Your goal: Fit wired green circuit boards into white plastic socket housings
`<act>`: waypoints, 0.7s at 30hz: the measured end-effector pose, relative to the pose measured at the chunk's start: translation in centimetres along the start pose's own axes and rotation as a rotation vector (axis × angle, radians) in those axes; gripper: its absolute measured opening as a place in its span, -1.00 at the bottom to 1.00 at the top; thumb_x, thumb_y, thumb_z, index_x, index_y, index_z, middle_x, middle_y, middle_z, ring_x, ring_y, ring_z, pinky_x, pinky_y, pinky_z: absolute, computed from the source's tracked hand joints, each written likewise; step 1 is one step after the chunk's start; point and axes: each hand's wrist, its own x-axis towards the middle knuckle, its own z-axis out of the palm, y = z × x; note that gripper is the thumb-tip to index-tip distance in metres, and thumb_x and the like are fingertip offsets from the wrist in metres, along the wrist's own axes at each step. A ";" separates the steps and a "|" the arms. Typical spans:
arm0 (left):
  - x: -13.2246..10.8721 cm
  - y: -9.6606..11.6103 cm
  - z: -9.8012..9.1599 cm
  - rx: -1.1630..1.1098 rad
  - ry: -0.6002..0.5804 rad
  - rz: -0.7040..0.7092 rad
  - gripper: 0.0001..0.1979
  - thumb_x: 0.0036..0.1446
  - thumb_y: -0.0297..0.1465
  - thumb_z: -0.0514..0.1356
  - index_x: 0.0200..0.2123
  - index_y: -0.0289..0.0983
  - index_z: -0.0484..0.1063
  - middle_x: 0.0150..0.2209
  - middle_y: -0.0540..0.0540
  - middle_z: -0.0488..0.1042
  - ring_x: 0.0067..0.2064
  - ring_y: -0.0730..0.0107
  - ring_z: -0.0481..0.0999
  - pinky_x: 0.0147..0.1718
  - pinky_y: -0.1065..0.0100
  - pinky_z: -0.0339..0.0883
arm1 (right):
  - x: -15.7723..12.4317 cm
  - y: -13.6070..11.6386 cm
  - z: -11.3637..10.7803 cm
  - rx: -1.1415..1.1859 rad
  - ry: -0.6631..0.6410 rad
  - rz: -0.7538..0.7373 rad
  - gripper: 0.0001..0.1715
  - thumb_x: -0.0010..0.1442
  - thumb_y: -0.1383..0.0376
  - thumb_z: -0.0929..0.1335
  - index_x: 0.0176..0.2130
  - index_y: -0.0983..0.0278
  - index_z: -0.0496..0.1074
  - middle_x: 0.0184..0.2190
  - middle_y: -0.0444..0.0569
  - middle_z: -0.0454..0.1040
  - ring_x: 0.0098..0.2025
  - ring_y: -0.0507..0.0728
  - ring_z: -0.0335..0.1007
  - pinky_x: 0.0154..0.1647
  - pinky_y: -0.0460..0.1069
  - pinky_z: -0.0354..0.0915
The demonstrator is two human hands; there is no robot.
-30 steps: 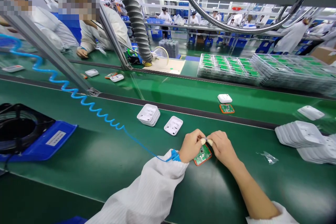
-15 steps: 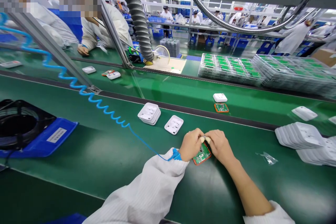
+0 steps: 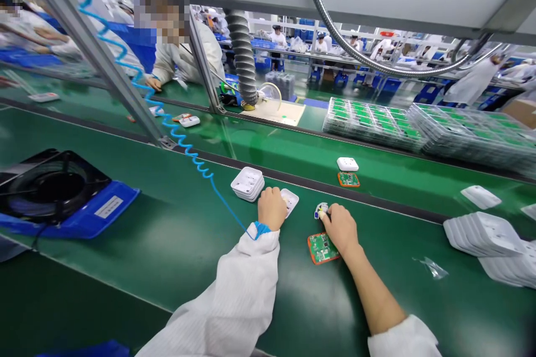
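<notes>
The worktop's near edge slants at the left, running down toward the white left sleeve. A stretch of green worktop lies between that sleeve and the black fan; more lies between the two forearms.

On the worktop just left of the right wrist, the orange-rimmed circuit board rests flat, component side up. It looks near square, so its long axis is hard to tell; its near edge runs roughly left to right, and its right side is partly hidden by the hand. Beyond it, the right hand pinches a small white part between thumb and fingers. The part is curved, a blue block at its near left end.

Farther left, the left hand curls over the left side of a white cover; its fingertips are hidden, so whether it grips cannot be told. The cover's long axis slants away to the right. A cover stack sits just beyond the hand, to the left. More nested covers stand well to the right.

Past the dark strip bordering the worktop, the belt carries another board.
</notes>
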 end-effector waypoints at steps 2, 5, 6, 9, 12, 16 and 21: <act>-0.2 0.1 0.4 0.011 -0.020 -0.002 -0.90 0.03 -0.57 0.06 -0.41 -0.29 0.17 -0.35 -0.16 0.27 -0.25 0.19 0.30 -0.30 0.25 0.16 | 0.0 -0.9 -0.1 0.003 -0.031 -0.039 -0.89 0.18 0.27 0.24 -0.38 0.25 0.25 -0.43 0.01 0.34 -0.37 0.14 0.26 -0.39 -0.02 0.09; -0.2 0.3 0.8 0.018 -0.049 0.015 -0.89 0.02 -0.57 0.05 -0.42 -0.27 0.16 -0.34 -0.14 0.29 -0.25 0.21 0.31 -0.29 0.26 0.18 | -0.7 -0.9 -0.2 0.084 -0.052 -0.130 -0.96 0.13 0.36 0.22 -0.36 0.25 0.25 -0.40 0.00 0.33 -0.35 0.14 0.24 -0.34 -0.01 0.12; -0.2 0.3 0.9 0.014 -0.059 0.020 -0.89 0.02 -0.57 0.05 -0.41 -0.27 0.17 -0.33 -0.13 0.30 -0.25 0.22 0.32 -0.28 0.27 0.18 | -1.0 -0.7 -0.2 0.148 -0.058 -0.165 -0.95 0.13 0.37 0.21 -0.34 0.25 0.25 -0.39 -0.01 0.33 -0.34 0.14 0.23 -0.32 0.00 0.14; -0.3 0.7 1.0 -0.066 -0.120 0.021 -0.83 0.00 -0.62 0.01 -0.36 -0.27 0.21 -0.32 -0.11 0.34 -0.24 0.27 0.35 -0.25 0.30 0.20 | -1.9 0.0 -0.7 0.407 -0.058 -0.233 -0.90 0.15 0.38 0.18 -0.28 0.25 0.24 -0.35 -0.04 0.32 -0.33 0.09 0.24 -0.29 -0.03 0.20; -1.0 1.7 1.0 -0.244 -0.168 0.034 -0.69 0.00 -0.66 -0.06 -0.20 -0.28 0.25 -0.23 -0.14 0.37 -0.18 0.29 0.37 -0.18 0.30 0.22 | -2.6 -0.1 -1.5 0.543 -0.024 -0.254 -0.82 0.18 0.39 0.16 -0.19 0.24 0.24 -0.29 -0.03 0.32 -0.28 0.09 0.27 -0.25 -0.03 0.23; -2.5 3.6 1.0 -0.480 -0.215 0.108 -0.56 0.00 -0.65 -0.10 -0.05 -0.29 0.26 -0.12 -0.17 0.35 -0.07 0.30 0.36 -0.05 0.31 0.21 | -3.0 -0.5 -2.1 0.465 0.061 -0.234 -0.71 0.17 0.43 0.13 -0.12 0.26 0.24 -0.20 0.03 0.29 -0.18 0.13 0.29 -0.18 0.02 0.26; -3.7 4.9 1.5 -0.685 -0.288 0.134 -0.56 -0.04 -0.64 -0.11 -0.09 -0.31 0.32 -0.13 -0.15 0.37 -0.05 0.33 0.35 -0.01 0.33 0.20 | -2.9 0.0 -2.0 0.313 0.044 -0.163 -0.63 0.14 0.48 0.12 -0.09 0.28 0.28 -0.14 0.07 0.25 -0.19 0.13 0.32 -0.23 0.01 0.28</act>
